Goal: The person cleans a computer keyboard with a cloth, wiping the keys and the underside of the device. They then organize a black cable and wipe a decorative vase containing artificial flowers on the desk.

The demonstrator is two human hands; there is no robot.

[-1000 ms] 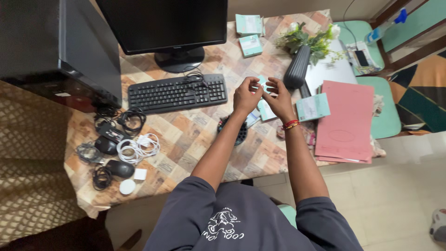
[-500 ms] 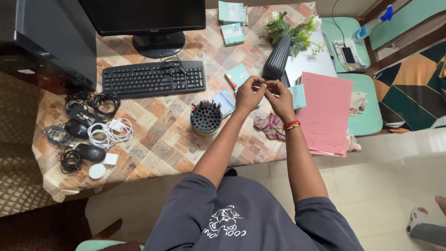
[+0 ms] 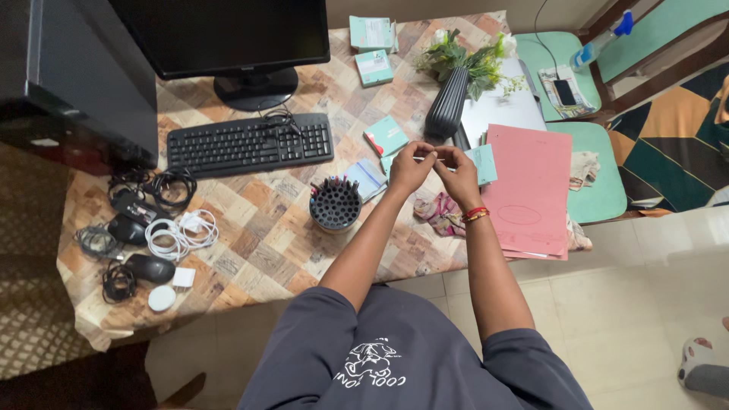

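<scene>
Tabletop (image 3: 258, 235), patterned in brown and cream tiles, is carrying everything. Black monitor (image 3: 220, 34) is standing at the far edge, black keyboard (image 3: 250, 144) lying just in front of it. Pink folder (image 3: 528, 186) is lying at the right edge, dark ribbed vase (image 3: 446, 102) with greenery standing near its far corner. Round black pen holder (image 3: 335, 206) is sitting near the middle, pens poking up at its far side. Tangle of cables and mice (image 3: 144, 228) is lying at the left.

Left hand (image 3: 411, 168) and right hand (image 3: 458, 168) are hovering together above the tabletop, between pen holder and folder. Both sets of fingers are pinching a thin pale stick-like item (image 3: 425, 159), one at each end. It is looking slim, light-coloured, roughly level; too small to tell its kind.
</scene>
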